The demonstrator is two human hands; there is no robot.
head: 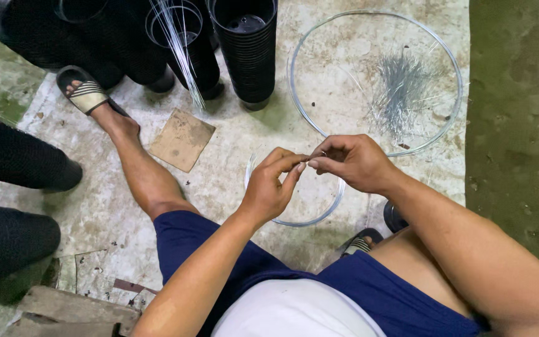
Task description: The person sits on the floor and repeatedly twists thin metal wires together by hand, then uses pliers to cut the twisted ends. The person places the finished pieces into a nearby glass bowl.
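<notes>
Small wire ring: ends pinched between left hand and right hand, joint apparently unfinished; large wire hoop and loose wire pieces lie beyond.

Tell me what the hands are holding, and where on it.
Both the left hand and right hand pinch the small wire ring at its top edge, fingertips meeting there; the rest of the ring hangs below.

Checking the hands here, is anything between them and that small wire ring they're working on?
Nothing visible. The left hand and right hand meet fingertip to fingertip on the small wire ring, pinching it at its top. The large wire hoop and loose wire pile lie beyond.
</notes>
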